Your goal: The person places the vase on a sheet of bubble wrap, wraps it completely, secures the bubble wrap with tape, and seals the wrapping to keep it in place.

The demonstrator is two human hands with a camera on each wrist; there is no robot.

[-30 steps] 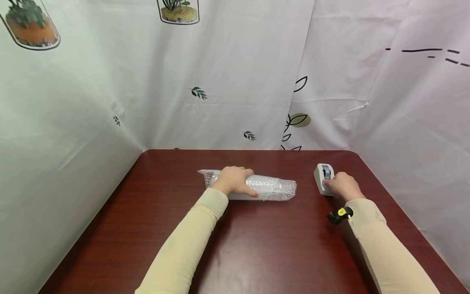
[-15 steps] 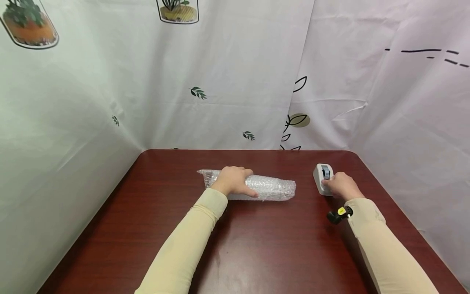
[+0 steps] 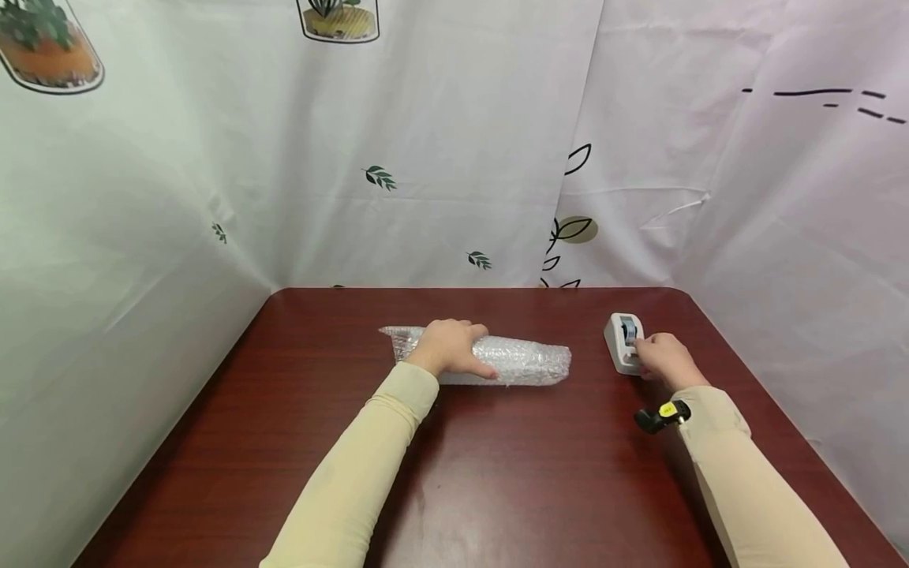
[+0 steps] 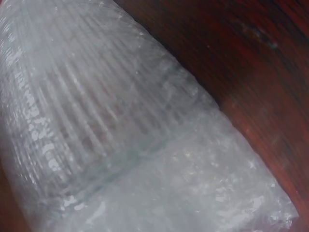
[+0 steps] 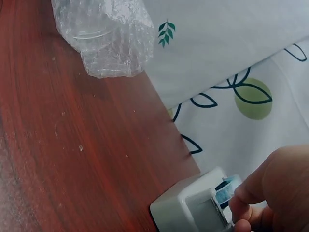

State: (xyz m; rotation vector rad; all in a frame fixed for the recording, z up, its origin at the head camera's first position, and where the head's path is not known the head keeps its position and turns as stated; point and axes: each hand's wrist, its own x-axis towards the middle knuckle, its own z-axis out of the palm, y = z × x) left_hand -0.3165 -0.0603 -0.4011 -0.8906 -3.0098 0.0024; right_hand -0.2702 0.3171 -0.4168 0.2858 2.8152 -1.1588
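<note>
A bubble-wrapped bundle lies crosswise on the table, and my left hand grips it from above with the thumb on the near side. Through the plastic in the left wrist view, the bubble wrap shows a ribbed, glass-like shape with a greenish rim. To the right stands a white tape dispenser. My right hand is at its near right side. In the right wrist view, the thumb and fingers of that hand pinch the end of the tape at the dispenser's front; the fingertips are partly cut off.
The dark red-brown table has rounded far corners. White printed cloth hangs behind it and along both sides. A small black wrist camera sits on the right sleeve.
The right-hand fingers have shifted slightly to the right and up at the dispenser's tape. My left hand and the bundle keep their places; the head view has tilted a little.
</note>
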